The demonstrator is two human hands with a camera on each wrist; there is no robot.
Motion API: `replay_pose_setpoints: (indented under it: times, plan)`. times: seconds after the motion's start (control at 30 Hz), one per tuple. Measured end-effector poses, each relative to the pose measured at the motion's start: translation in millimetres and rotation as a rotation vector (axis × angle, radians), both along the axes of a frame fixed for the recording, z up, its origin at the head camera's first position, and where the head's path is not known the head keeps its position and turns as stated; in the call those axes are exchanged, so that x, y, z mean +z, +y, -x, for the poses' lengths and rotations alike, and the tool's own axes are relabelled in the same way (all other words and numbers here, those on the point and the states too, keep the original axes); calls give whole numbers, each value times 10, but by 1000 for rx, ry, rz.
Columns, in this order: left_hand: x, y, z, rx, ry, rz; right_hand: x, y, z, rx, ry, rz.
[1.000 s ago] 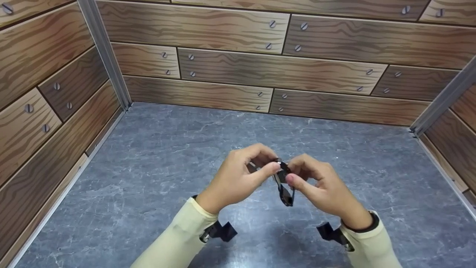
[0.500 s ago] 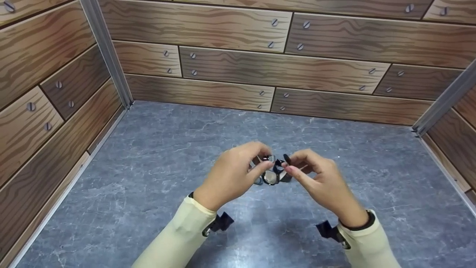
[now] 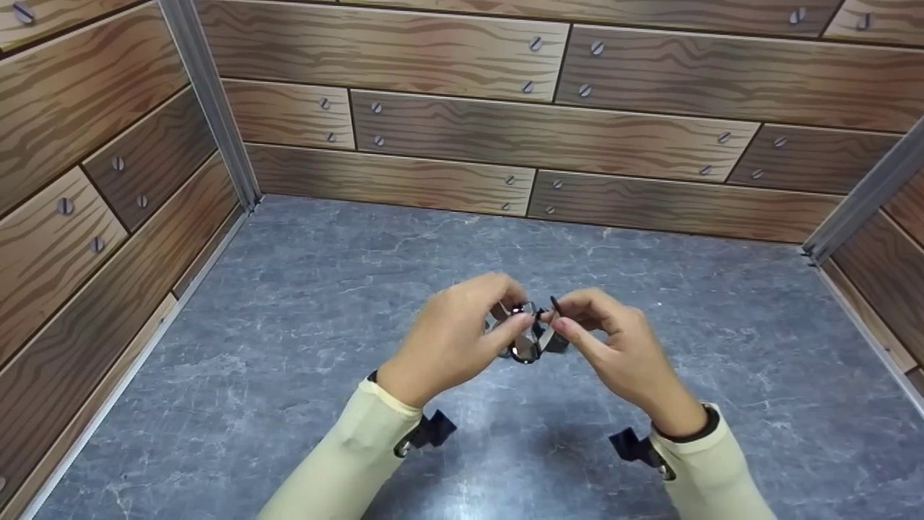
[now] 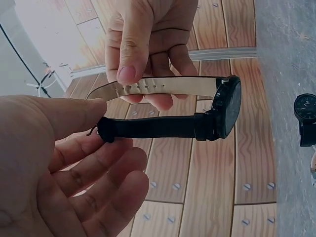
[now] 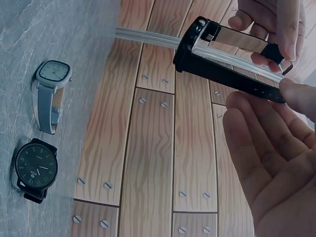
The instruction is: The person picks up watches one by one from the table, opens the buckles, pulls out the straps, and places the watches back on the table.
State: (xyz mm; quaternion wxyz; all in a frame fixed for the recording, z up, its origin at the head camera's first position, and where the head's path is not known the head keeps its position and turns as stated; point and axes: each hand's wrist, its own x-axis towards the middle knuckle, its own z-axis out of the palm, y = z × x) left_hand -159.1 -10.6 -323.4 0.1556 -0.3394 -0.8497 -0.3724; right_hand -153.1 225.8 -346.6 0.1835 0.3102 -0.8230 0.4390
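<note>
Both hands hold a wristwatch (image 3: 525,351) above the table, its black strap bent into a loop with a tan lining. My left hand (image 3: 449,345) pinches the buckle end (image 4: 105,129) between thumb and fingers. Thumb and fingers of my right hand (image 3: 629,354) pinch the other strap half (image 4: 148,86), which has a row of holes. In the left wrist view the two strap ends lie close together, and the watch case (image 4: 230,107) hangs away from the hands. The right wrist view shows the buckle (image 5: 286,67) beside the strap tip.
On the grey marbled table (image 3: 346,289) lie a black round-dial watch (image 5: 36,167) and a square-faced watch with a grey-blue strap (image 5: 45,101). They are largely hidden under the hands in the head view. Plank-patterned walls (image 3: 447,130) enclose the table's back and sides.
The watch has turned, so its case now faces differently and hangs more to the left between the hands. The right hand's grip on the strap has shifted; both hands moved only slightly.
</note>
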Motion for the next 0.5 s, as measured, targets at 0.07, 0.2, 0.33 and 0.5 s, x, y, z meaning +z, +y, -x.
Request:
replay_pose_setpoints:
  times: [0.07, 0.2, 0.33, 0.5]
  plan:
    - [4, -8, -3, 7, -4, 13, 0, -3, 0, -3, 3, 3]
    - [15, -26, -12, 15, -22, 26, -5, -10, 0, -7, 10, 9]
    - [27, -37, -21, 5, -43, 32, -18, -36, 7, -3, 13, 25]
    - [51, -37, -35, -36, -136, 35, -43, -85, 23, 18, 16, 41]
